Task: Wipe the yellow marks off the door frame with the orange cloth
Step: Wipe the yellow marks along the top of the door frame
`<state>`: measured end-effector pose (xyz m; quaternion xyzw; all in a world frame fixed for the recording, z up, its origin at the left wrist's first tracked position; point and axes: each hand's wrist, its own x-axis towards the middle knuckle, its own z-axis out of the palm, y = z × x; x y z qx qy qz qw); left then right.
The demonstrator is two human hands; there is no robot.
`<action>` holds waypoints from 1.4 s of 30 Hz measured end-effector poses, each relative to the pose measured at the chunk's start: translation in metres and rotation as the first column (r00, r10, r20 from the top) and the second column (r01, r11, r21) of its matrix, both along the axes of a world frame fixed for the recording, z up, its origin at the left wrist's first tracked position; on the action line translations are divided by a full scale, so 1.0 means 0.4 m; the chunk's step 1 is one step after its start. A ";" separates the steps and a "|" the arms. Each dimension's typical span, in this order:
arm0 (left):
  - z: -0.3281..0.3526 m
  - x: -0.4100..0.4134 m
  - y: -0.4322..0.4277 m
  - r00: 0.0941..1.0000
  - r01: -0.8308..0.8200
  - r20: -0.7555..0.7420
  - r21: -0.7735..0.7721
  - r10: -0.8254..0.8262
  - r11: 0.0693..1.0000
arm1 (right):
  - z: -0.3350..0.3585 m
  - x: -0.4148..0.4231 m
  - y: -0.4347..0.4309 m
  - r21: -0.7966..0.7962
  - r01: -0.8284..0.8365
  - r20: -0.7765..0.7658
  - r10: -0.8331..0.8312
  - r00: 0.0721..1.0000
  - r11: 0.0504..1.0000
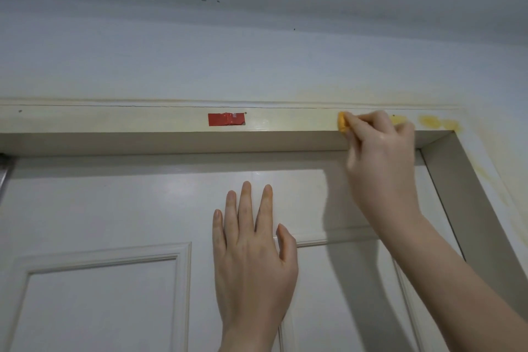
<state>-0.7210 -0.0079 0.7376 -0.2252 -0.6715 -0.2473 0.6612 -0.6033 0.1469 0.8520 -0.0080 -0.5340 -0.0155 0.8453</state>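
Fingers pressing orange cloth on door frame, yellow marks rightward

Our two hands at the top of a closed door, one on the panel, one up on the frame.

Our left hand lies flat on the door, below and left of our right hand, which presses the cloth against the door frame. The tape sits on the frame left of the cloth; the marks lie just right of our right hand, near the corner.
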 end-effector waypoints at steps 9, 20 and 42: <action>0.000 -0.006 0.005 1.000 0.002 -0.008 0.020 -0.001 1.000 | 0.028 0.001 0.025 0.055 -0.017 -0.004 0.017 1.000 0.998; 0.002 0.009 0.023 1.000 -0.015 0.017 0.066 0.014 0.998 | 0.041 -0.002 0.016 0.120 -0.051 0.043 0.047 0.998 0.991; 0.033 0.042 0.141 0.995 -0.095 0.052 0.090 0.090 0.991 | 0.040 0.035 0.124 0.174 -0.060 0.037 0.054 0.998 0.983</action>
